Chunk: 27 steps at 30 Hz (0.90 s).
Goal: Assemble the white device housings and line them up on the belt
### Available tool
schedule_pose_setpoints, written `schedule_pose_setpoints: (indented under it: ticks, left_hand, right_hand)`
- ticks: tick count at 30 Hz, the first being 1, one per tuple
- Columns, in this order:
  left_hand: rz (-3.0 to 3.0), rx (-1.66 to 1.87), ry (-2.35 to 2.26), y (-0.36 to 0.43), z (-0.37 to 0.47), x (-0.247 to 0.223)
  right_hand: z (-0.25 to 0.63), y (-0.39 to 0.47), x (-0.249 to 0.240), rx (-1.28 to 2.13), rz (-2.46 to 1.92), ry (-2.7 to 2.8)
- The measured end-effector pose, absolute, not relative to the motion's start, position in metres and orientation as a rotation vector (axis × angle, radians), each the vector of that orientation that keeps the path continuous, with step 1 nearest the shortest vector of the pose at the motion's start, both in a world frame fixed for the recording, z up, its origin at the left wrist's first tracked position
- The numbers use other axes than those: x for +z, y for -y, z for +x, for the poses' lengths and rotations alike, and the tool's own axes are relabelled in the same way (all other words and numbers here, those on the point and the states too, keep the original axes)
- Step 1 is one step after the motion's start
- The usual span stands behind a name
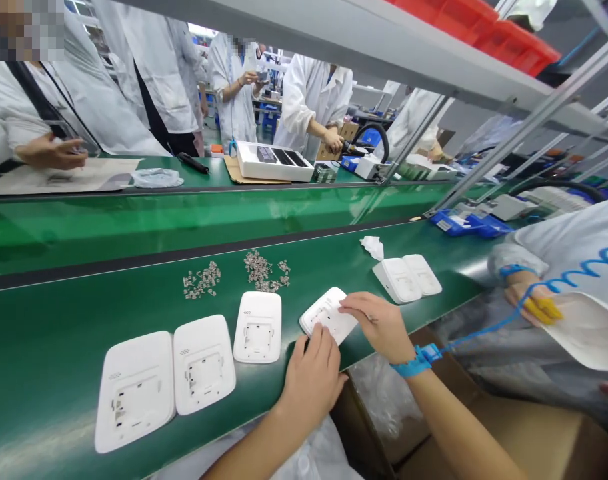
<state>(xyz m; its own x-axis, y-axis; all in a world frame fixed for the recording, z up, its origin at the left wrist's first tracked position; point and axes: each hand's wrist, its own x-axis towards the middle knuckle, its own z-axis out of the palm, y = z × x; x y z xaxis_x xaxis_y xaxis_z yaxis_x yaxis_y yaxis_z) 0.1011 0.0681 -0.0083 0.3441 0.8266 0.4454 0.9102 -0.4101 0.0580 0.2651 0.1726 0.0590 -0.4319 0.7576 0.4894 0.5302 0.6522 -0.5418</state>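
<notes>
A white plastic housing [329, 312] lies tilted on the green bench, near its front edge. My left hand [314, 373] rests at its lower left side, fingertips on the housing. From the right, my right hand [379, 323], with a blue wrist strap, touches the upper right of the same housing with its fingers pinched together; whether a small part is between them is too small to tell. Left of it lie a single white housing [257, 327] and two more side by side, one [204, 363] next to another [135, 390]. Small metal pieces [259, 270] are heaped behind them.
More metal pieces [203, 280] lie at the left. Right of my hands are white housings [407, 277] and a crumpled white scrap [373, 247]. A co-worker's gloved hand [539, 307] holds a white part at the right. Below are cardboard boxes [524, 427]; a shelf hangs above.
</notes>
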Motion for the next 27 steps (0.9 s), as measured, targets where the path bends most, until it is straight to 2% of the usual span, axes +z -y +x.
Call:
schedule_pose_setpoints:
  ticks: [4,10,16,27]
  left_hand:
    - [-2.496,-0.684,1.601,-0.067,0.096,0.003]
    - [-2.592,-0.710,1.655,-0.066,0.086,0.008]
    - [-2.529,-0.798,1.600,-0.066,0.089,0.002]
    - [-2.482,-0.697,1.610,-0.062,0.091,0.003]
  right_hand:
    - [0.263,-0.178,0.061,0.195,-0.892,2.346]
    - [0.258,-0.185,0.050,0.083,-0.801,2.672]
    - [0.244,-0.188,0.041,0.023,-0.653,2.676]
    - [0.237,-0.196,0.042,-0.029,-0.445,2.747]
